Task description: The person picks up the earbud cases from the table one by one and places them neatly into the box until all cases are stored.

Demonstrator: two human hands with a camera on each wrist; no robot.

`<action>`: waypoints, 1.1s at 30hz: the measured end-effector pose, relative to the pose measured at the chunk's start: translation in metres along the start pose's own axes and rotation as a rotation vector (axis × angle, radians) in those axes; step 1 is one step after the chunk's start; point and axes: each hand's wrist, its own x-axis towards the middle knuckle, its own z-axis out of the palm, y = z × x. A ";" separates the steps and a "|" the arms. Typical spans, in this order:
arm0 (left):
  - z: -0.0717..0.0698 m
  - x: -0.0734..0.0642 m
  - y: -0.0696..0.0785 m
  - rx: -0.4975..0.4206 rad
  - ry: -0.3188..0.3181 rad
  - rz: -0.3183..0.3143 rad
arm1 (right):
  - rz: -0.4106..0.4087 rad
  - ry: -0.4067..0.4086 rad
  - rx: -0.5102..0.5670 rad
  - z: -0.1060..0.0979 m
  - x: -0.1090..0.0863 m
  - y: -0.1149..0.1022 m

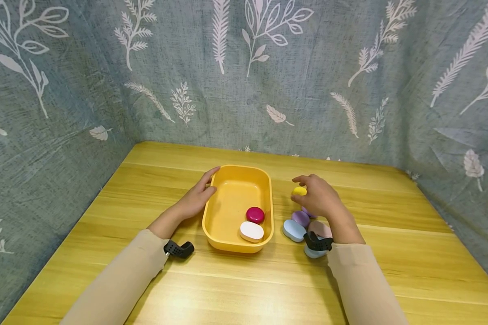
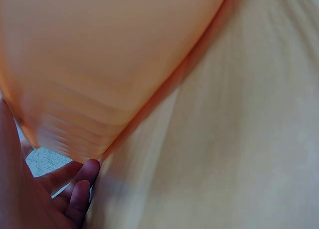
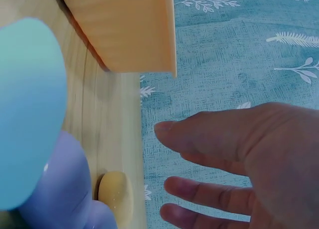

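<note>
A yellow tray (image 1: 268, 189) stands mid-table and holds a crimson pebble (image 1: 255, 214) and a white pebble (image 1: 251, 231). My left hand (image 1: 205, 185) rests against its left wall with straight fingers; the left wrist view shows my fingers (image 2: 82, 181) beside that tray wall (image 2: 99, 64). My right hand (image 1: 302, 186) hovers over a cluster right of the tray, fingertips by a yellow pebble (image 1: 298, 191). In the right wrist view the hand (image 3: 164, 156) is spread and the yellow pebble (image 3: 115, 196) lies on the table, not gripped.
The cluster also has a purple pebble (image 1: 300, 218), a light blue one (image 1: 294, 230) and a pink one (image 1: 319, 228), partly under my wrist. Leaf-patterned cloth walls (image 1: 244, 67) close off the wooden table (image 1: 390, 253) at the back and both sides.
</note>
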 end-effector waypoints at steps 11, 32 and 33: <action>-0.001 -0.001 0.001 -0.005 -0.004 -0.002 | 0.075 -0.059 0.006 -0.001 0.001 0.004; -0.001 -0.001 0.001 0.001 -0.009 -0.005 | 0.220 -0.118 -0.017 0.000 0.000 0.009; -0.001 -0.001 0.000 0.002 -0.008 -0.006 | 0.219 -0.118 -0.018 0.001 0.000 0.009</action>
